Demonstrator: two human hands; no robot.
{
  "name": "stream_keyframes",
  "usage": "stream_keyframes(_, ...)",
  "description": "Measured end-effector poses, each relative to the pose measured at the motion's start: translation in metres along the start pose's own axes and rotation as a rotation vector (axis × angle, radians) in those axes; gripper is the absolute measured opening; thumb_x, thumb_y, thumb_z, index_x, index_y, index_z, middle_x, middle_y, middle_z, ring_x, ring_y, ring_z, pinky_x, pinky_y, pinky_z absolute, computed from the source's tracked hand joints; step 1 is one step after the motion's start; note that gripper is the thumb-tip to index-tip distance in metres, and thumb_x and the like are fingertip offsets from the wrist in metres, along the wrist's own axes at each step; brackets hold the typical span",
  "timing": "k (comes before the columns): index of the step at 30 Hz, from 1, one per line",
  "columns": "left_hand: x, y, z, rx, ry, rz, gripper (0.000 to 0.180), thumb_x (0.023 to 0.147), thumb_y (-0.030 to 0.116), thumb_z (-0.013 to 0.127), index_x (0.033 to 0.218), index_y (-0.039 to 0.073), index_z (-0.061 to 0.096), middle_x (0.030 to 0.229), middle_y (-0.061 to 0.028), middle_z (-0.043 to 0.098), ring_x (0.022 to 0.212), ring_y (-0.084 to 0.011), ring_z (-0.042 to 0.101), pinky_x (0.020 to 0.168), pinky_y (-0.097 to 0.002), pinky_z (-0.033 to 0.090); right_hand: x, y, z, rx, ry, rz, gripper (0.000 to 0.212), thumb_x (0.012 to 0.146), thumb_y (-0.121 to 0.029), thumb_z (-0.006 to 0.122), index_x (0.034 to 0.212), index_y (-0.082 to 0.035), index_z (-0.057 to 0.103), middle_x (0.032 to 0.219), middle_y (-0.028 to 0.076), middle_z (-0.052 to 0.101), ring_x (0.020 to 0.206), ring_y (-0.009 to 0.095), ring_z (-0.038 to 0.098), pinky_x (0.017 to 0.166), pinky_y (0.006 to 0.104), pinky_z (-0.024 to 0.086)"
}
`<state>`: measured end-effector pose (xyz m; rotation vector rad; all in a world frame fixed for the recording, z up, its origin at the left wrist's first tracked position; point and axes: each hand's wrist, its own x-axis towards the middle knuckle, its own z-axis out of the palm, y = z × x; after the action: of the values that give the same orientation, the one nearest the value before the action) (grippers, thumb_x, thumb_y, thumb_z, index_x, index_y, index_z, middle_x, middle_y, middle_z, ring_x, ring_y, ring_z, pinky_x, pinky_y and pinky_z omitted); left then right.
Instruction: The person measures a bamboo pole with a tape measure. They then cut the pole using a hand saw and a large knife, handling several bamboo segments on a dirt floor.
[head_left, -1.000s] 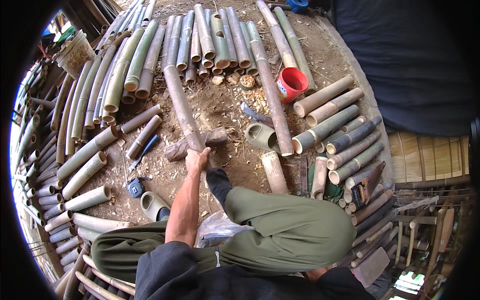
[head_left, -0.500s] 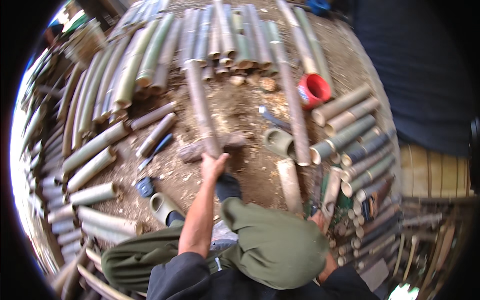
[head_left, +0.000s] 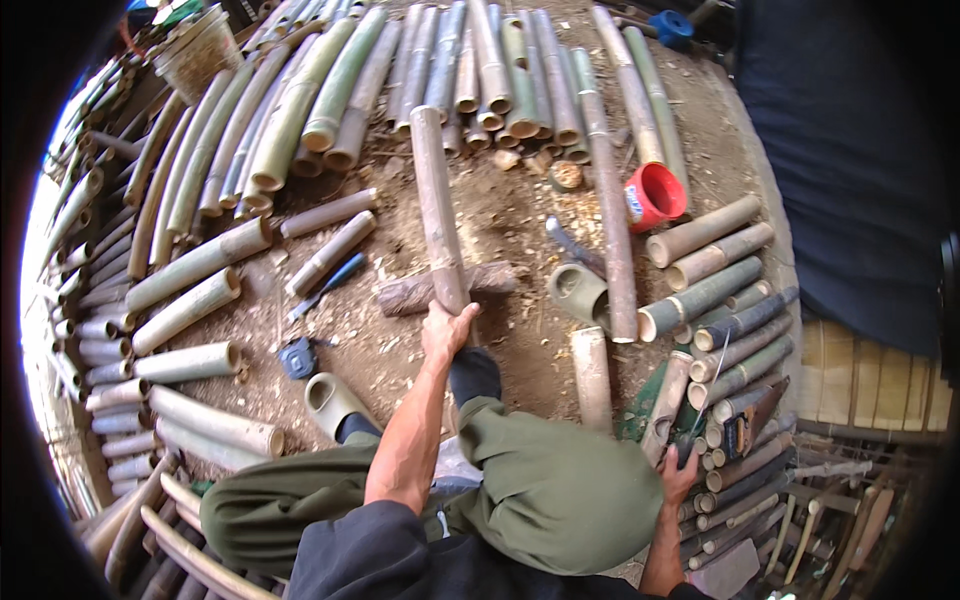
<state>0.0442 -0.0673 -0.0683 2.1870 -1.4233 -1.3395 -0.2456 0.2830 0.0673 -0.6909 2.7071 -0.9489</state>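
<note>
A brownish bamboo pole (head_left: pixel 437 195) points away from me, lying across a short rough log (head_left: pixel 405 296) on the ground. My left hand (head_left: pixel 447 328) is closed around its near end, just above my dark-socked foot (head_left: pixel 474 376). Low on the right, beside my knee, my right hand (head_left: pixel 679 477) grips a long thin-bladed tool (head_left: pixel 686 451) by its dark handle. Its blade rises almost edge-on, so the exact kind is unclear. Next to that hand lies a bamboo piece with a cut-out (head_left: pixel 664 405), and to its right rests a saw with a black and orange handle (head_left: pixel 738 432).
Bamboo poles (head_left: pixel 345 85) lie in rows ahead and to the left; shorter pieces (head_left: pixel 700 285) are stacked right. A red bucket (head_left: pixel 655 192), loose clogs (head_left: pixel 578 295), a blue-handled tool (head_left: pixel 335 284) and a blue tape measure (head_left: pixel 299 358) sit on the chip-strewn ground (head_left: pixel 520 350).
My right hand has come out from behind my knee and now shows the thin-bladed tool raised in it. The left hand still holds the pole across the log. The view has shifted slightly.
</note>
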Motion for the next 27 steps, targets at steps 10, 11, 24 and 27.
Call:
stream_keyframes(10,0.002,-0.012,-0.002,0.057,-0.115,0.023,0.094,0.078,0.073,0.065,0.122,-0.009,0.050,0.116,-0.0336,0.063,0.111,-0.0457,0.062,0.095,-0.0505,0.049,0.306,-0.212,0.085,-0.957,-0.193,-0.536,0.038,0.089,-0.030,0.068,0.121,-0.010,0.060,0.108,0.022,0.069,0.102,0.040,0.066,0.085,0.0529,0.052)
stream_keyframes(11,0.003,-0.017,0.005,0.100,-0.131,0.041,0.096,0.080,0.075,0.061,0.123,-0.010,0.051,0.115,-0.0341,0.063,0.110,-0.0459,0.063,0.094,-0.0499,0.049,0.329,-0.222,0.098,-1.043,-0.242,-0.479,0.042,0.087,-0.030,0.070,0.123,-0.011,0.061,0.108,0.020,0.069,0.104,0.040,0.066,0.086,0.0516,0.053)
stream_keyframes(24,0.119,-0.137,-0.193,0.441,0.757,0.259,0.072,0.080,0.017,0.072,0.141,0.000,0.038,0.135,-0.0210,0.049,0.128,-0.0360,0.045,0.110,-0.0438,0.038,0.270,-0.120,0.133,-0.214,-0.217,-0.418,0.049,0.091,-0.015,0.065,0.134,0.004,0.050,0.118,0.025,0.063,0.106,0.037,0.063,0.092,0.0439,0.047)
stream_keyframes(27,0.147,-0.123,-0.211,0.600,0.398,0.171,0.081,0.078,0.024,0.073,0.146,0.003,0.036,0.138,-0.0175,0.050,0.128,-0.0345,0.048,0.109,-0.0451,0.040,0.172,-0.129,0.158,0.015,-0.207,-0.427,0.054,0.084,-0.008,0.073,0.132,0.002,0.050,0.119,0.013,0.059,0.107,0.023,0.058,0.098,0.0357,0.045)
